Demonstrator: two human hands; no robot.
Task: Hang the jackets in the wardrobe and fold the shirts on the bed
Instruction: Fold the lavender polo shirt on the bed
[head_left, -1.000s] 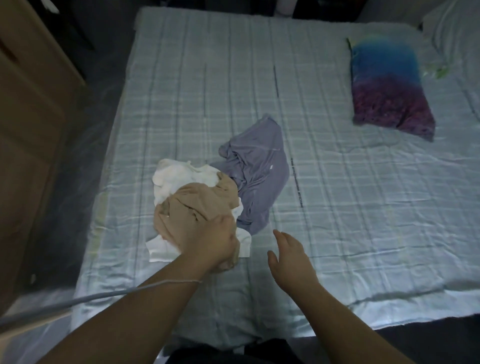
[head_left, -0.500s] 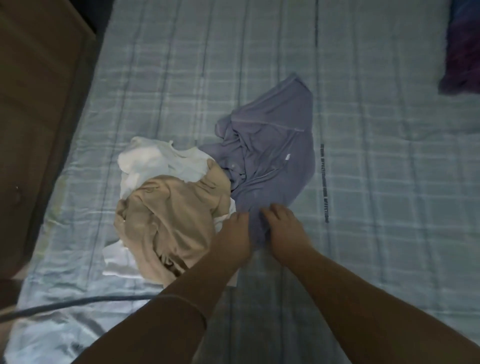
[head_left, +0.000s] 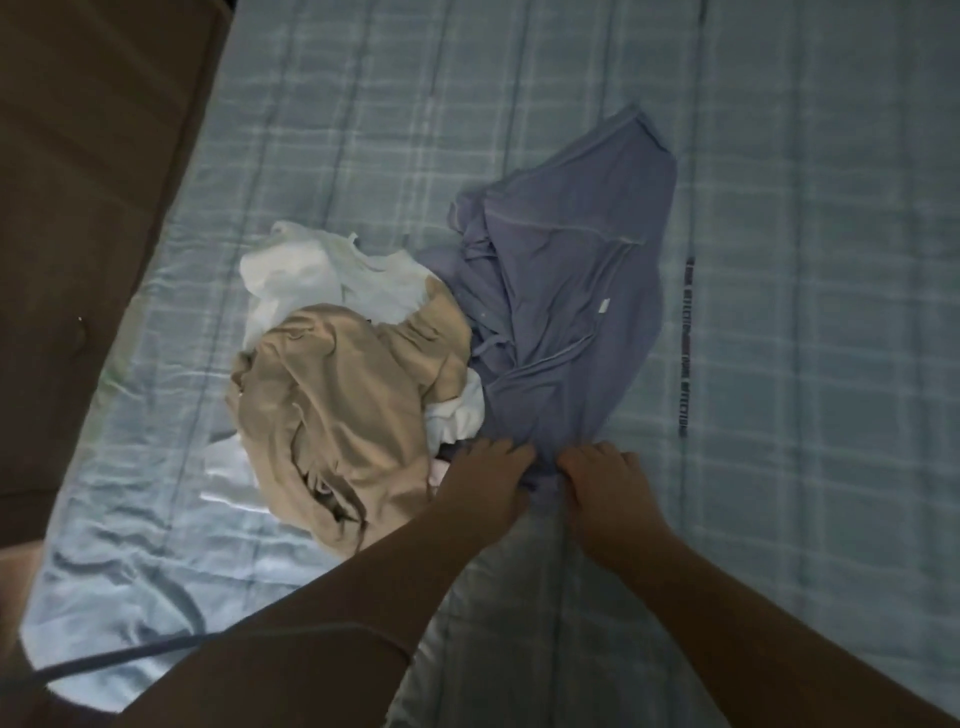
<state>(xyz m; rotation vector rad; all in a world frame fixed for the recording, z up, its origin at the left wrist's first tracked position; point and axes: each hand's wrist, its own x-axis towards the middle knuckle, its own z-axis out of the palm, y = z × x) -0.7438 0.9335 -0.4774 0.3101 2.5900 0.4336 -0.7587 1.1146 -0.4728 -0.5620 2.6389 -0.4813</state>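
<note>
The purple shirt (head_left: 566, 291) lies crumpled on the bed (head_left: 805, 364). Its long axis runs away from the person, leaning slightly right. Its near end is gathered into a narrow bunch and its far edge is spread wide. The left hand (head_left: 485, 480) and right hand (head_left: 602, 483) sit close together at that near end, fingers curled into the bunched cloth and gripping it. Just left of it, touching, a tan shirt (head_left: 353, 410) is heaped over a white shirt (head_left: 311, 265).
</note>
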